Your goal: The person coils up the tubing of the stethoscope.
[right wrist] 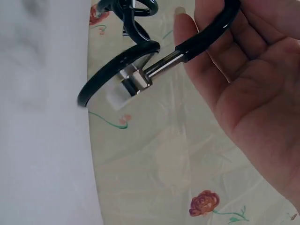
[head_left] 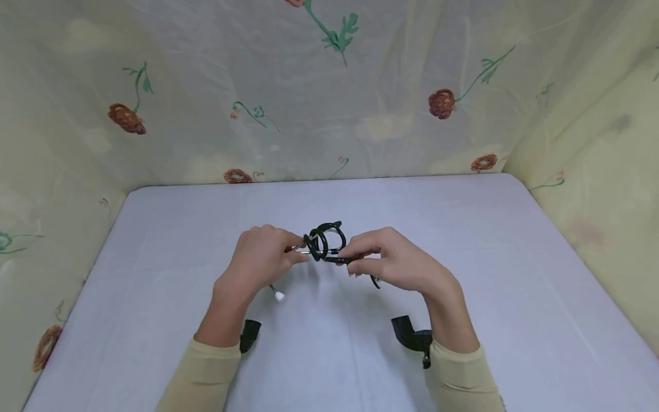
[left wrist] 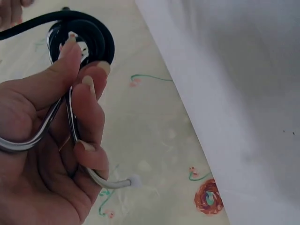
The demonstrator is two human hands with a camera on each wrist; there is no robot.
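A stethoscope with coiled black tubing (head_left: 318, 245) is held above the table between both hands. My left hand (head_left: 259, 257) grips its metal ear tubes (left wrist: 71, 115), fingers curled round them and thumb against the coil. A pale ear tip (left wrist: 135, 181) sticks out below the left fingers. My right hand (head_left: 395, 260) pinches the tubing to the right of the coil. In the right wrist view, the metal chest piece (right wrist: 136, 80) hangs beside the right hand from a black tube end. The right fingertips are partly out of that view.
A table (head_left: 329, 355) with a white cover lies beneath the hands. Floral sheeting (head_left: 329, 126) hangs behind it and at both sides. Black wrist mounts (head_left: 412, 336) project inward from both wrists over the table.
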